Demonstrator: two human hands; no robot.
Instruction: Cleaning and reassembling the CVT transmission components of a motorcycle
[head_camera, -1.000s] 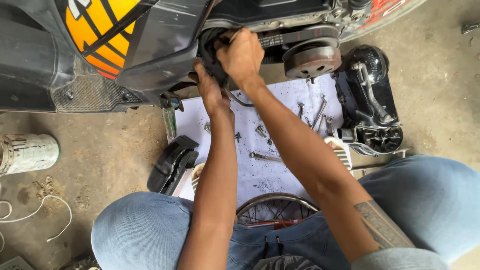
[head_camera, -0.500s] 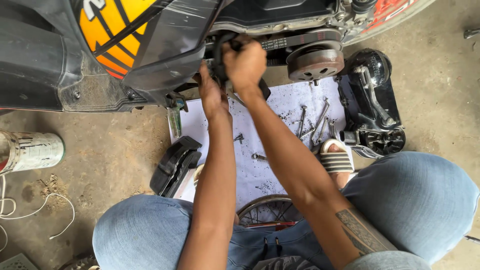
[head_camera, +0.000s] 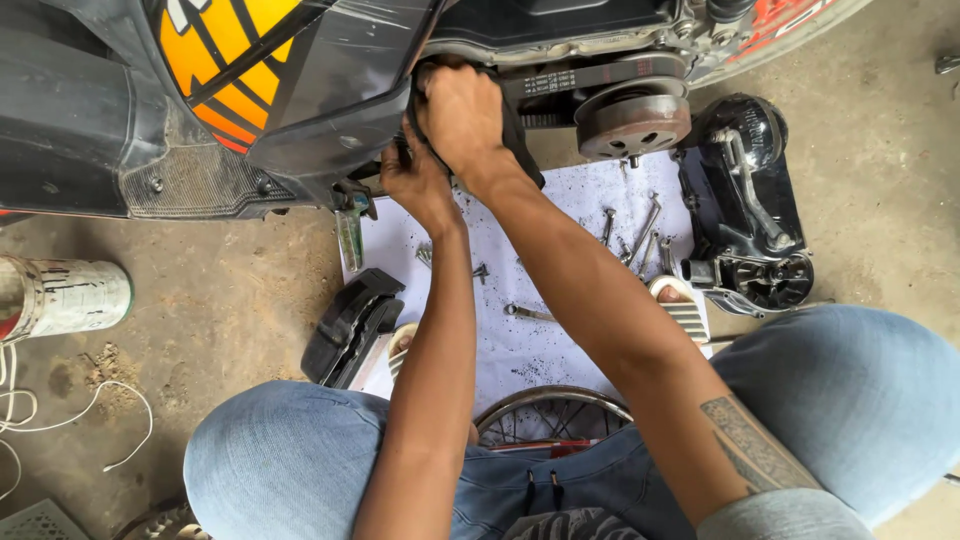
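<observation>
Both my hands reach into the open side of a scooter's engine case (head_camera: 560, 25). My right hand (head_camera: 462, 112) grips the black drive belt (head_camera: 520, 125) at the front of the case. My left hand (head_camera: 415, 180) sits just below and left of it, fingers curled behind the belt under the black body panel (head_camera: 340, 110). The belt runs right to a round metal clutch pulley (head_camera: 632, 122). What my left fingers hold is hidden.
A white sheet (head_camera: 540, 300) on the floor carries several bolts and a wrench (head_camera: 528, 313). A removed black engine cover (head_camera: 750, 220) lies at the right, a black plastic part (head_camera: 352, 325) at the left. A tin can (head_camera: 65, 297) and white cord (head_camera: 60, 420) lie far left. A spoked wheel (head_camera: 550, 412) sits between my knees.
The view has drifted slightly, so the scooter sits lower in frame. My right hand has shifted a little left and up on the belt; my left hand stays beneath it.
</observation>
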